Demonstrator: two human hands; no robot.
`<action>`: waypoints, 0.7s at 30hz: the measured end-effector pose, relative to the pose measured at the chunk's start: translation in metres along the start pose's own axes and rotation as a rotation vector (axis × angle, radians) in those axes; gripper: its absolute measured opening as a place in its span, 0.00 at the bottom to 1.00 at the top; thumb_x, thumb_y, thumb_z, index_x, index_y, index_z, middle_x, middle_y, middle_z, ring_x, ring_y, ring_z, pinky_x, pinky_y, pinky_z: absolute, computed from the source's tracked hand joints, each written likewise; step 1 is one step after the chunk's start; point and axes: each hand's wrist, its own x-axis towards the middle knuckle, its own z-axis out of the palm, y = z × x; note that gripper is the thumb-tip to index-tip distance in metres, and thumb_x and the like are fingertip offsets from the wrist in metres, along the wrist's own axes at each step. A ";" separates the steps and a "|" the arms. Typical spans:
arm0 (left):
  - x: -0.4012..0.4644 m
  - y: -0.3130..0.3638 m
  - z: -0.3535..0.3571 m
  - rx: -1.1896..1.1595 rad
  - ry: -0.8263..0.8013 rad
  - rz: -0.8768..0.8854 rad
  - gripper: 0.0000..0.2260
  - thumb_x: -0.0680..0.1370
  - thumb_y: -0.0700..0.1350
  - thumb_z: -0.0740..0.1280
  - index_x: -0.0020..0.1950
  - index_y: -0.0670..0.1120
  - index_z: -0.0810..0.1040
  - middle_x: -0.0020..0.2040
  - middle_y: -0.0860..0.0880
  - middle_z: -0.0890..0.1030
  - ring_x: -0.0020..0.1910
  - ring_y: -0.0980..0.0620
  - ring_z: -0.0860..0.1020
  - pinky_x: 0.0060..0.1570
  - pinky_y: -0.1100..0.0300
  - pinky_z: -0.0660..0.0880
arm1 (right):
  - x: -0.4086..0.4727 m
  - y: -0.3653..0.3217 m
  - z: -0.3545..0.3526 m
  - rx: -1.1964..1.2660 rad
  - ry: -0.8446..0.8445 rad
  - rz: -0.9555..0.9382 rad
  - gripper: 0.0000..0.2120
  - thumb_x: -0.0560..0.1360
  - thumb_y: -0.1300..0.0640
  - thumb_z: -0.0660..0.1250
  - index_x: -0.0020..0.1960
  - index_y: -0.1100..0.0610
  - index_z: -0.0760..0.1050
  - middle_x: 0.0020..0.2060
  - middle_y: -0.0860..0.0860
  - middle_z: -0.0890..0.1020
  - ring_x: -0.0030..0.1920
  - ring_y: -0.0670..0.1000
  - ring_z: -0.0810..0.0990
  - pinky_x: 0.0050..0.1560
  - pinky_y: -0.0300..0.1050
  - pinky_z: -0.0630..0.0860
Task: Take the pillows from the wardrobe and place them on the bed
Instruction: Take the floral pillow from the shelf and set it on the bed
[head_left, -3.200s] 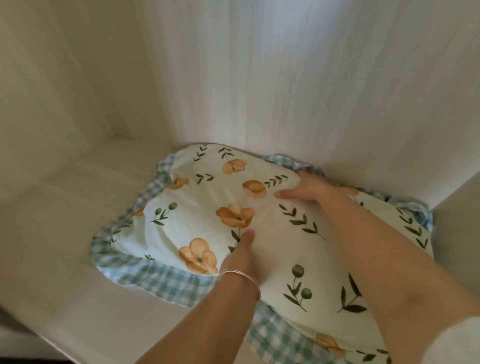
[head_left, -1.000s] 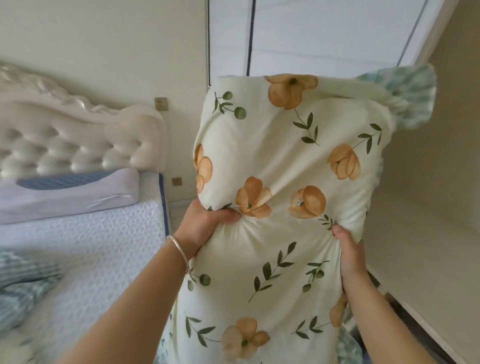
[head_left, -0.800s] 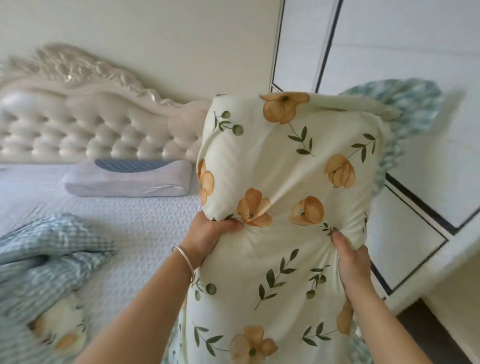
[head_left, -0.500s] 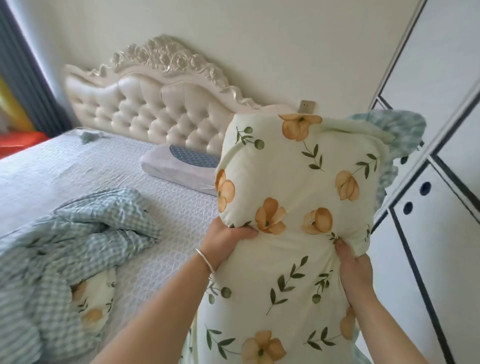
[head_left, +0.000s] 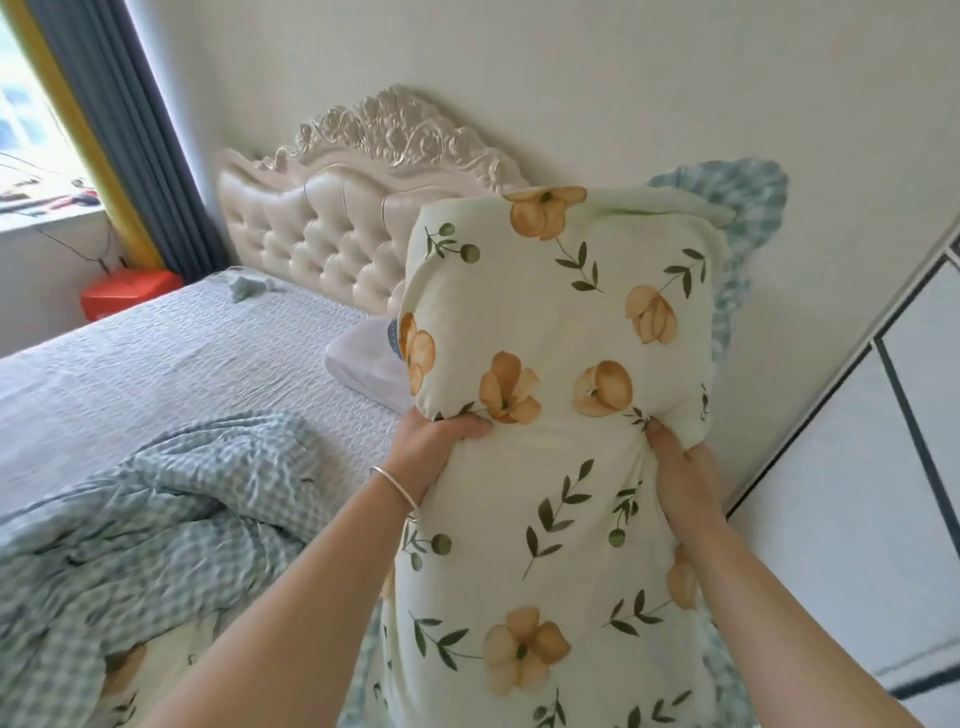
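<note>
**Pillow upright, off the bed**

Floral pillow (head_left: 561, 395): cream w/ orange flowers, green sprigs, blue-check frill. Stands on end in mid-air, pinched at its middle. Bed (head_left: 171, 358) lies to its left, w/ grey-white cover.

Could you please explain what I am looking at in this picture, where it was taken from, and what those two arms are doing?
There is no machine here: a person wears a wide-angle camera on the head, looking forward and down, so you see their own arms. The left hand, with a bracelet on its wrist, and the right hand both grip a floral pillow with a checked frill, holding it upright in the air. Beyond it is the bed with a tufted headboard. On the bed lie a crumpled checked blanket and a white pillow near the headboard. The white panels on the right are the wardrobe. A window with curtains is at far left.
</note>
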 end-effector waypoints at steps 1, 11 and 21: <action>0.019 0.006 0.001 -0.003 0.002 0.002 0.21 0.57 0.42 0.75 0.50 0.48 0.81 0.48 0.44 0.84 0.49 0.43 0.82 0.52 0.45 0.79 | 0.020 -0.002 0.009 0.006 -0.014 -0.002 0.15 0.78 0.53 0.60 0.63 0.56 0.75 0.54 0.51 0.80 0.55 0.52 0.77 0.53 0.45 0.69; 0.193 0.014 -0.003 -0.066 0.118 -0.065 0.30 0.51 0.48 0.77 0.53 0.47 0.81 0.50 0.43 0.84 0.50 0.41 0.82 0.53 0.41 0.78 | 0.198 0.010 0.105 -0.048 -0.140 0.045 0.16 0.78 0.50 0.61 0.62 0.55 0.75 0.55 0.50 0.80 0.57 0.52 0.76 0.60 0.48 0.70; 0.354 -0.021 -0.012 -0.220 0.413 -0.164 0.31 0.55 0.47 0.77 0.58 0.49 0.77 0.52 0.42 0.84 0.51 0.40 0.82 0.53 0.40 0.78 | 0.392 0.046 0.238 -0.177 -0.491 0.102 0.19 0.75 0.46 0.64 0.63 0.52 0.75 0.56 0.50 0.79 0.58 0.54 0.76 0.59 0.49 0.71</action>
